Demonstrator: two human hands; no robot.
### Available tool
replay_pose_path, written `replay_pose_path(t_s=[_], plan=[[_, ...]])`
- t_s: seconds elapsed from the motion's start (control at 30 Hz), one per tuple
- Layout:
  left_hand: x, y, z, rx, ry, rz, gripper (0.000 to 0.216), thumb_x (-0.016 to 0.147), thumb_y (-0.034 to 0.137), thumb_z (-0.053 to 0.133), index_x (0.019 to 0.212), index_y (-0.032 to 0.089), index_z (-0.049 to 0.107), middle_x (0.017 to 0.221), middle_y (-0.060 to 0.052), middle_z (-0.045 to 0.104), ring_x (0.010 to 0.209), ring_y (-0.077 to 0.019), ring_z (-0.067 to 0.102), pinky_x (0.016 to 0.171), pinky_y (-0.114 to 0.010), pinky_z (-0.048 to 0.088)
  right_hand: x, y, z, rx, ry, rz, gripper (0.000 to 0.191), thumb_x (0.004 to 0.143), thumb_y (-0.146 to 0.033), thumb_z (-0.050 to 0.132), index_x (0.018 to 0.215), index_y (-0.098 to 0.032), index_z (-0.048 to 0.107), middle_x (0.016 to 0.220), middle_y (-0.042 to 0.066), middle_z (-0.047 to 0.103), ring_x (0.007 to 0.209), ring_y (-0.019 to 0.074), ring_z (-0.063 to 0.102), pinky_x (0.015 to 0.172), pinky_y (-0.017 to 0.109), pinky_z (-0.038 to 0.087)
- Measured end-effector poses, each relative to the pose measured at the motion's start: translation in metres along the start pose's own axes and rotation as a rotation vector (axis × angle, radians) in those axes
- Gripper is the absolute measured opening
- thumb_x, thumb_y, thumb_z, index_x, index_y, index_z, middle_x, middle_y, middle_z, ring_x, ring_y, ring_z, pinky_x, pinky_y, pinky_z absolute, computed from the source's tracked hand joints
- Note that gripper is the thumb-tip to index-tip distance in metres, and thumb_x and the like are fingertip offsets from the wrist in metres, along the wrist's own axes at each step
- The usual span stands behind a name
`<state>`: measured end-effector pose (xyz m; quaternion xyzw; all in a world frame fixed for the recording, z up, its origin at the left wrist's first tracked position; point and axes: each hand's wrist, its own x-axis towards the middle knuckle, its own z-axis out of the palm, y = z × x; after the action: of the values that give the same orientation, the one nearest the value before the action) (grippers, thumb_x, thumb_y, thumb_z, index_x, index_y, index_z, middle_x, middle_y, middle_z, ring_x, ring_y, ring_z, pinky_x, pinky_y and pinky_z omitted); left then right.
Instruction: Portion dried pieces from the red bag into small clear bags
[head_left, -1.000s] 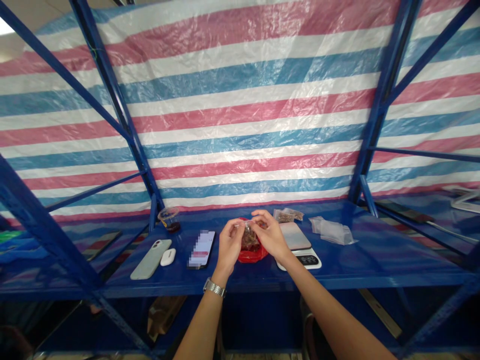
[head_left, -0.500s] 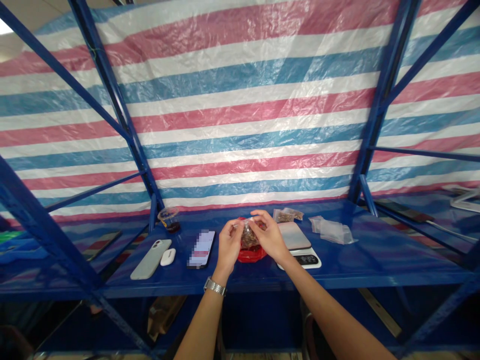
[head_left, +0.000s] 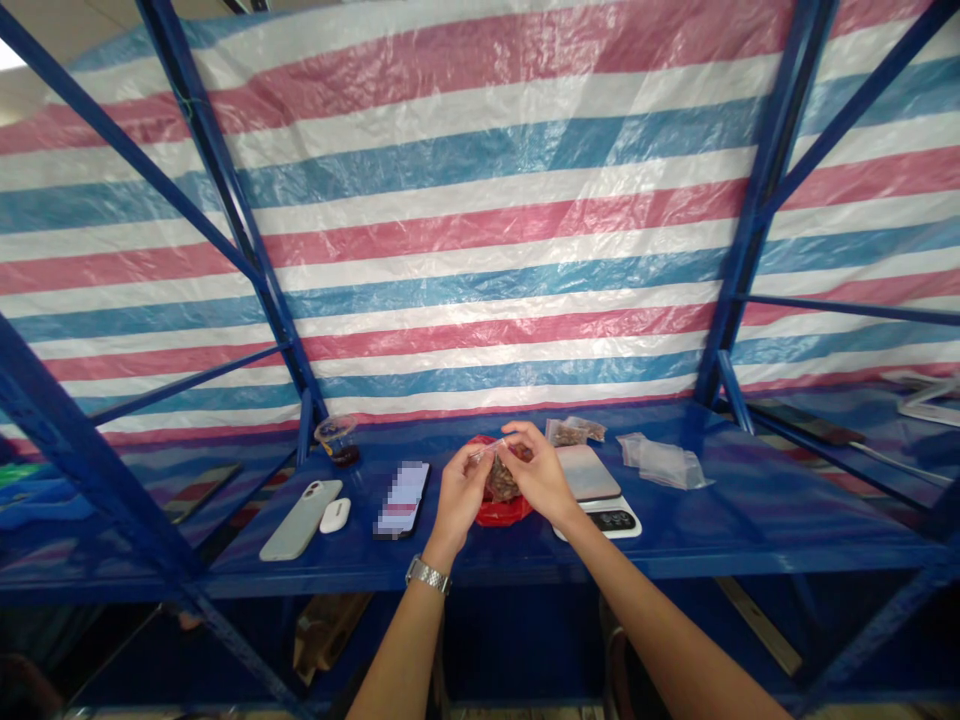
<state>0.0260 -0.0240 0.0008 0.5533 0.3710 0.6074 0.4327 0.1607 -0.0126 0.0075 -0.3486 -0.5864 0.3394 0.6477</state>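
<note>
My left hand (head_left: pixel 459 492) and my right hand (head_left: pixel 537 473) are raised together over the blue shelf (head_left: pixel 720 520). Both pinch the top edge of a small clear bag (head_left: pixel 498 476) filled with brown pieces. Beneath the bag sits a red plastic bag (head_left: pixel 504 513) of the same brown stuff. A silver watch (head_left: pixel 427 575) is on my left wrist. A white kitchen scale (head_left: pixel 598 488) stands just right of my right hand.
Left of my hands lie a dark phone (head_left: pixel 403 497), a white earbud case (head_left: pixel 334 515) and a pale green phone (head_left: pixel 302 518). A clear cup (head_left: pixel 339 439) stands at the back left. Filled small bags (head_left: pixel 574 431) and empty clear bags (head_left: pixel 664 462) lie behind and right of the scale.
My hands have stayed over the red bag. The fingers have shifted slightly along the top edge of the clear bag.
</note>
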Motion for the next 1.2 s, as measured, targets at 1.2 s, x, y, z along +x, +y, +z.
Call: replay_pose_path(t_s=[1.2], plan=[[0.001,-0.003,-0.002,0.011,-0.005,0.005,0.026,0.084,0.043,0.074,0.092,0.018,0.072,0.092,-0.005,0.076,0.091,-0.0226,0.071,0.085,-0.033,0.054,-0.001,0.012,-0.004,-0.016,-0.114,0.029,0.036,0.083,-0.031,0.065,0.116,-0.024,0.056,0.085,-0.001,0.068,0.075,0.0185,0.063,0.069,0.031,0.048]])
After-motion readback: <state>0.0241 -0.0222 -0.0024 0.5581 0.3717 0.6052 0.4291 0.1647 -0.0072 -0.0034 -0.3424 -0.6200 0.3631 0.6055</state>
